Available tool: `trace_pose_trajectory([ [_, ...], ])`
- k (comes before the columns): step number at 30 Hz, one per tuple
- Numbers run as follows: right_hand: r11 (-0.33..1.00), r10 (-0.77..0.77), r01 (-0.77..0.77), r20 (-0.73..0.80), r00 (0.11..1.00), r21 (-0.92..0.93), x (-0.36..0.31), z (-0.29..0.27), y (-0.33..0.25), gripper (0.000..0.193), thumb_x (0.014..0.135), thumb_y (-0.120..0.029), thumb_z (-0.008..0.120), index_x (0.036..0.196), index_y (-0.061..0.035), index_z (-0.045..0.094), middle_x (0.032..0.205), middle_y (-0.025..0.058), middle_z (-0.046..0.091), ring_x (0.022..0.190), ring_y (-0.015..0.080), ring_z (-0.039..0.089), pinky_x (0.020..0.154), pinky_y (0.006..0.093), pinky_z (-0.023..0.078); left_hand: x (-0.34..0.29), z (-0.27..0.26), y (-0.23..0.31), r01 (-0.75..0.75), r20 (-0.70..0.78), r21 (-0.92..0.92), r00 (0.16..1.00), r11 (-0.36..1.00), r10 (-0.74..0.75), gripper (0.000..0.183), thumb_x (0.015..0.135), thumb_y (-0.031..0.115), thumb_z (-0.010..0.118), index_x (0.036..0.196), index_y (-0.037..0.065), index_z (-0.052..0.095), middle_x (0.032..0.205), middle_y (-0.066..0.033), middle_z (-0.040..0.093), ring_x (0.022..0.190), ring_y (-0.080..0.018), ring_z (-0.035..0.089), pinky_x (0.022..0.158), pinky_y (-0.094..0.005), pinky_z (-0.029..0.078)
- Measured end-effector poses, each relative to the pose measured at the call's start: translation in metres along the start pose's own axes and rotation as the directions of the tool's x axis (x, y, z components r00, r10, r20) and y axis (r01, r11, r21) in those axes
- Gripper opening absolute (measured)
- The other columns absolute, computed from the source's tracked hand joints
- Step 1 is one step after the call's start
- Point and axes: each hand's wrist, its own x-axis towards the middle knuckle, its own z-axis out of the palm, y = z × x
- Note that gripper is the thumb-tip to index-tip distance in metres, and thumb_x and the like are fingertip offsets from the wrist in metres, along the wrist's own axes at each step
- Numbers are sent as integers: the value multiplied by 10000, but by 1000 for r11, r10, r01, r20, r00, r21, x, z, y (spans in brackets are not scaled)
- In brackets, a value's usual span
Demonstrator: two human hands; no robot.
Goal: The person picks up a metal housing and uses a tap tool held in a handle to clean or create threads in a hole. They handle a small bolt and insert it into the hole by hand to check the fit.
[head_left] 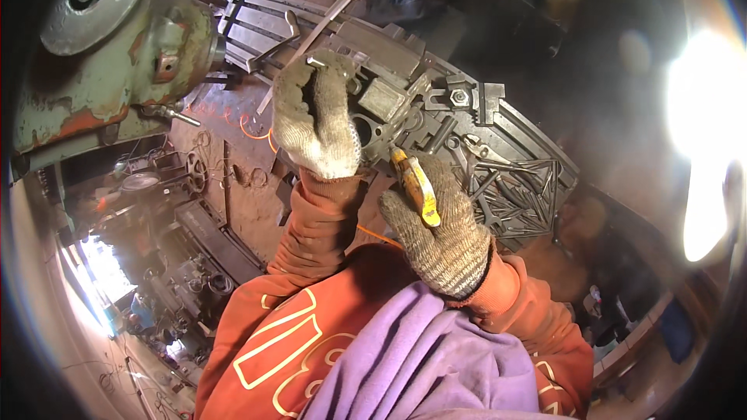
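Observation:
My left hand (317, 113), in a dirty white knit glove, is closed above the machine table (545, 134). A short shiny metal piece (315, 62) shows at its fingertips; the rest of it is hidden. Lower and to the right, my right hand (445, 225), in a greyer knit glove, is closed on a worn yellow-handled tool (421, 189). That tool's far end points toward the metal parts, and I cannot make out its kind. Just beyond the hands, a rectangular metal block (382, 99) sits among the fixtures on the table.
Many slim metal tools (521, 194) lie piled at the table's right end, beside a wrench (457, 157). A large nut (460, 98) sits on a clamp farther back. The green machine head (117, 85) juts in at upper left. Cluttered machinery (194, 280) stands at lower left.

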Motion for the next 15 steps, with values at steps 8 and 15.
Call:
trace_pose_trajectory([
  [8, 1000, -3, 2, 69, 998, 10, 12, 6, -6, 320, 979, -71, 654, 1279, 41, 643, 1299, 276, 593, 1168, 444, 601, 1005, 508, 494, 6, -3, 6, -79, 26, 105, 997, 991, 77, 145, 976, -28, 646, 1119, -51, 647, 1017, -131, 715, 861, -189, 677, 774, -323, 555],
  [15, 999, -39, 40, 67, 997, -20, 13, 10, 4, 391, 977, -116, 647, 1337, 26, 595, 1201, 265, 633, 1112, 433, 626, 936, 507, 513, 3, 0, 5, 15, -89, -41, 996, 999, -18, 154, 931, -44, 722, 1072, -33, 662, 966, -89, 722, 789, -141, 671, 743, -298, 557],
])
